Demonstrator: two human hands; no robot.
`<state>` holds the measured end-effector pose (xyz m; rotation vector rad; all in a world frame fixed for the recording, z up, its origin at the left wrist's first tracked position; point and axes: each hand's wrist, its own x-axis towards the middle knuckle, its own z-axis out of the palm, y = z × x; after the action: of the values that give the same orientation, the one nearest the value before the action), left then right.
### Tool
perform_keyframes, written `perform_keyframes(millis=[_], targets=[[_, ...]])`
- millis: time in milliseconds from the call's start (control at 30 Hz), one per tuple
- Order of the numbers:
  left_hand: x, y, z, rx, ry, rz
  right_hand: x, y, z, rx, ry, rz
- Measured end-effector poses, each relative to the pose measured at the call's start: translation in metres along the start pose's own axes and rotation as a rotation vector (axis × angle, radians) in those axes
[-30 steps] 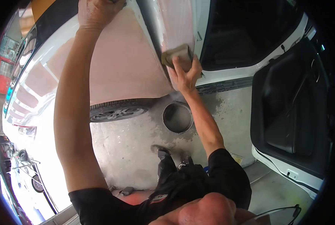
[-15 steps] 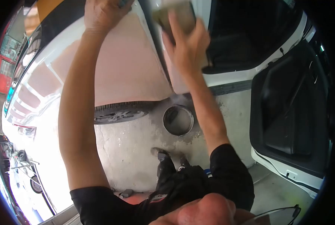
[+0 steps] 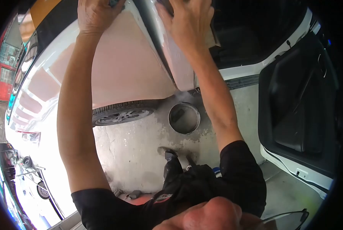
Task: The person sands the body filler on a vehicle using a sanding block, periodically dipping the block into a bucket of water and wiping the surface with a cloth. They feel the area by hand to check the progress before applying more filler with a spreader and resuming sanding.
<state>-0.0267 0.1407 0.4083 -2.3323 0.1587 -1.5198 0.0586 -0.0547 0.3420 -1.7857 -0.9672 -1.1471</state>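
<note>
Upward along the panel (image 3: 129, 61) edge the right hand (image 3: 188, 23) has slid, grip clamping its block (image 3: 213, 37) flat; left hand (image 3: 98, 13) braces for balance, its grip I can't tell.

Counted two bare hands: left hand (image 3: 98, 15) and right hand (image 3: 188, 21). Logged one sanding block (image 3: 213, 38), mostly covered. Recorded one primed fender (image 3: 129, 65), one open car door (image 3: 298, 103) and one round bucket (image 3: 184, 118). Tallied two wheels: near wheel (image 3: 119, 115) and far wheel (image 3: 42, 189). Noted two shoes (image 3: 169, 152).
</note>
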Motion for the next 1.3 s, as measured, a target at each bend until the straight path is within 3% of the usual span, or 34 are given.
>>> perform_keyframes(millis=[167, 267, 400, 433, 500, 600, 700, 833, 933, 1033, 1133, 1233, 1300], targets=[[0.005, -0.006, 0.004, 0.005, 0.035, 0.071, -0.192, 0.054, 0.037, 0.010, 0.097, -0.083], [0.005, -0.005, 0.000, 0.063, 0.063, 0.095, -0.186, 0.054, 0.030, -0.016, 0.033, -0.065], [-0.001, -0.011, 0.010, 0.032, 0.039, 0.050, -0.023, 0.022, 0.005, -0.014, 0.011, 0.072], [0.004, -0.015, 0.007, 0.066, 0.058, 0.135, -0.027, 0.025, 0.009, 0.006, 0.048, 0.042], [0.003, -0.013, 0.004, 0.057, 0.046, 0.106, -0.062, 0.030, 0.008, 0.036, 0.065, 0.035], [0.007, -0.007, 0.005, 0.052, 0.049, 0.103, -0.188, 0.055, 0.027, 0.049, 0.060, -0.036], [0.009, -0.006, 0.000, 0.052, 0.041, 0.101, -0.170, 0.050, 0.021, -0.037, 0.050, -0.022], [0.006, -0.014, 0.007, 0.019, 0.043, 0.102, -0.016, 0.025, 0.010, 0.003, 0.049, -0.002], [0.006, -0.007, 0.003, 0.037, 0.039, 0.077, -0.045, 0.022, 0.008, 0.019, 0.079, 0.027], [0.007, -0.004, 0.001, 0.055, 0.046, 0.071, -0.157, 0.041, 0.024, 0.027, 0.098, -0.053], [0.006, -0.004, 0.002, 0.062, 0.053, 0.061, -0.125, 0.032, 0.006, -0.015, 0.012, -0.039], [0.006, -0.003, 0.001, 0.052, 0.048, 0.061, -0.022, 0.009, 0.001, 0.009, -0.084, 0.053], [0.005, -0.005, 0.002, 0.057, 0.060, 0.067, -0.011, 0.007, 0.004, 0.007, -0.067, 0.056]])
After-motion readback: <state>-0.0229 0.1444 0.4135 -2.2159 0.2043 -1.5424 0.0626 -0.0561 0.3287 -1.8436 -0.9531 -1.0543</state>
